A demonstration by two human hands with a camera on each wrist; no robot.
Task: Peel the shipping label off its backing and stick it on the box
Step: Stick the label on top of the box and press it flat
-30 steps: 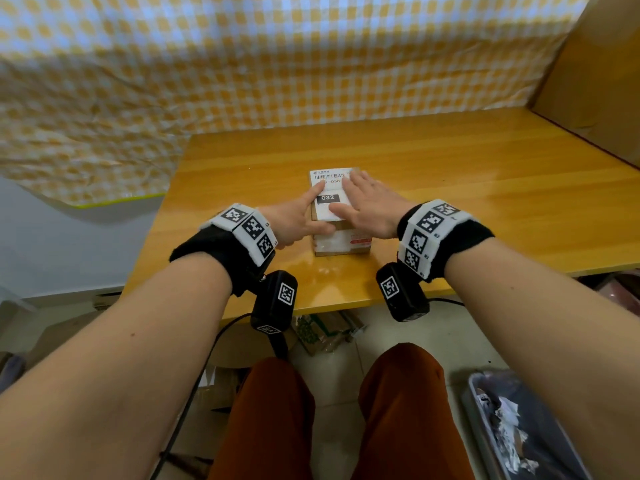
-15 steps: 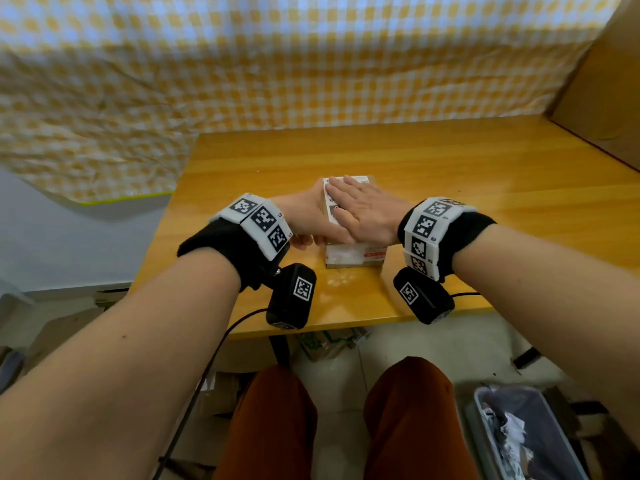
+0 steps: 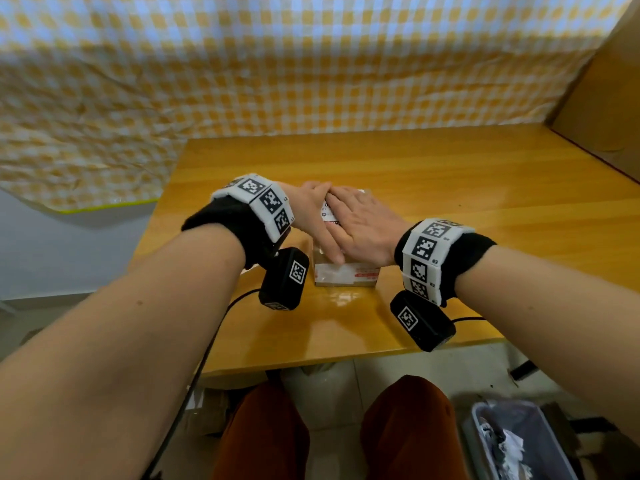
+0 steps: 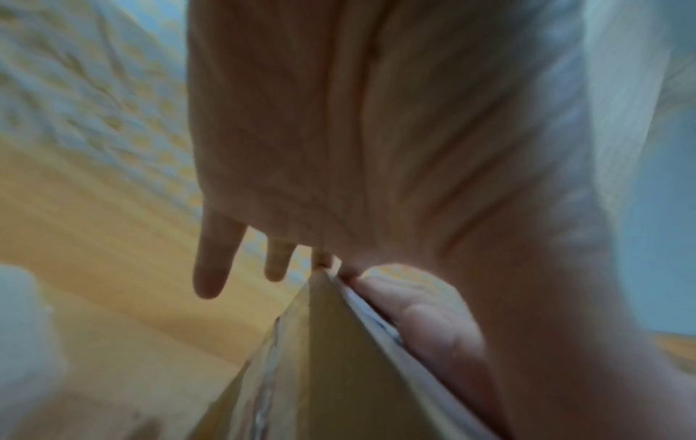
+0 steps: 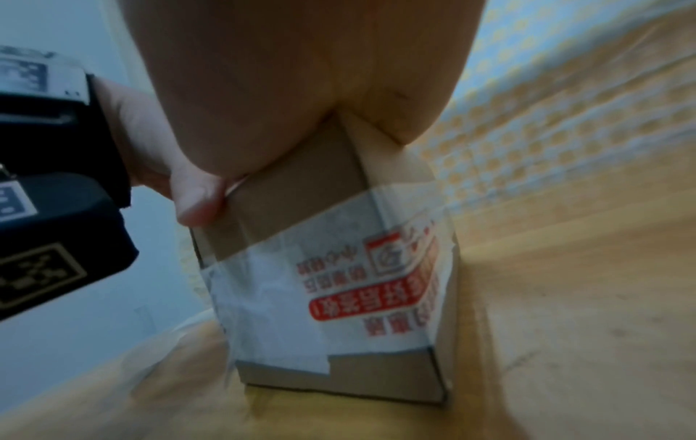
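Observation:
A small cardboard box (image 3: 346, 275) with clear tape and a red-and-white sticker on its near face (image 5: 339, 268) stands on the wooden table (image 3: 485, 209). The white shipping label (image 3: 329, 211) lies on the box's top, mostly covered. My right hand (image 3: 360, 226) lies flat on it, palm down, with the heel of the hand (image 5: 301, 74) over the near top edge. My left hand (image 3: 308, 209) is against the box's left top edge. Its fingers (image 4: 211, 268) point straight out past the box (image 4: 331, 372), and the label's edge (image 4: 380, 321) shows as a white strip there.
A yellow gingham cloth (image 3: 242, 81) hangs behind the table. A brown cardboard panel (image 3: 602, 109) stands at the right rear. A grey bin (image 3: 519, 445) with crumpled paper sits on the floor at the lower right. Cables run from both wrist cameras.
A second ago the label showed between my fingers. My right hand has since slid flat over it, and my left hand has moved along the box's left edge.

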